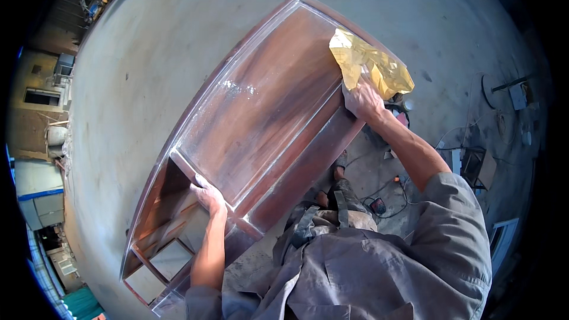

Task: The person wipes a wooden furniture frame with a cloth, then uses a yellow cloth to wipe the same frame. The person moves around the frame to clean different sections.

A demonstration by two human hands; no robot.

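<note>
Door (261,112), reddish wood, leans tilted against grey wall (148,41). Left hand (207,192) grips its cross rail. Right hand (361,99) presses yellow cloth (370,62) flat on upper edge. Risk: hard rubbing up top could slide door sideways; cables (385,201) underfoot could trip.

A crumpled yellow cloth (370,64) lies on the reddish-brown wooden door (261,112).
</note>
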